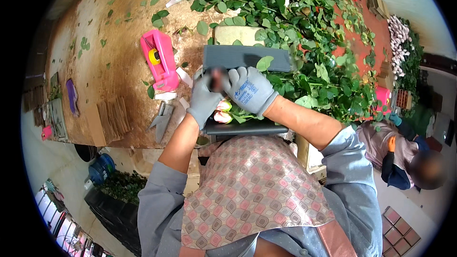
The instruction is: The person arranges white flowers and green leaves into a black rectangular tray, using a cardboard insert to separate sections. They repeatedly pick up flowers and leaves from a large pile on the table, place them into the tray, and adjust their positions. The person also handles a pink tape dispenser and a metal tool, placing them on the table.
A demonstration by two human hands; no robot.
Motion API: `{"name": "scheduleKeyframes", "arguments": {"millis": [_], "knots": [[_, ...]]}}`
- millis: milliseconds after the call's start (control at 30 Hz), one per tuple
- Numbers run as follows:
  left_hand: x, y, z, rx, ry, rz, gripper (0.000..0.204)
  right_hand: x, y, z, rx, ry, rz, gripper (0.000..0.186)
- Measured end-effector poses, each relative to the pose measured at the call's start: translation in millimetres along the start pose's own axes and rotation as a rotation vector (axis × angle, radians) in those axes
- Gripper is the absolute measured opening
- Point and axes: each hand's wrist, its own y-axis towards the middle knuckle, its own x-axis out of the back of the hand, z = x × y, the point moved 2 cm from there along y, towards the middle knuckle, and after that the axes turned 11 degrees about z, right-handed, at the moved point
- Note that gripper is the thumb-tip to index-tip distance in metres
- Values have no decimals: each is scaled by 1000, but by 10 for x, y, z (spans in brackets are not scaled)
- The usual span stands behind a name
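Both hands wear grey gloves and meet over a dark stand on the worktable. My left hand (202, 96) and my right hand (250, 89) have curled fingers on either side of a blurred, pinkish-dark thing (218, 80), whose kind I cannot make out. Just below them, pale pink and cream roses (223, 113) lie with green leaves on the stand's black near ledge (245, 127). Beyond my knuckles rises the stand's ridged dark grey board (247, 57), a loose leaf on it. My right glove partly covers the rose stems.
A pink tape dispenser (159, 62) with a yellow core and scissors (163, 123) lie left of my hands. Farther left stand stacked cardboard sheets (112, 121). Leafy rose stems (304, 33) heap across the far and right side. A co-worker (397, 154) is at the right.
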Motion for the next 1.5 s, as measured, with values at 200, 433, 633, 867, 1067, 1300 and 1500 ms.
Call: {"name": "scheduleKeyframes", "arguments": {"millis": [200, 433, 633, 867, 1067, 1300, 1500], "knots": [[-14, -81, 109, -3, 41, 31, 27, -88, -26, 24, 11, -19, 79, 19], [38, -75, 349, 46, 49, 29, 33, -89, -38, 97, -62, 50, 256, 25], [321, -411, -292, -44, 326, -106, 38, 256, -387, 16, -269, 300, 5, 37], [145, -558, -920, -339, 764, 290, 39, 351, -1326, -393, -663, 345, -100, 35], [-125, -322, -785, -275, 1121, 450, 58, -117, -1493, -537, -709, 219, 134, 37], [-78, -292, -745, -335, 964, 351, 43, -320, -1499, -581, -698, 336, 154, 37], [579, -669, -513, -91, 636, -97, 23, 490, -1564, -610, -722, 407, -293, 34]]}}
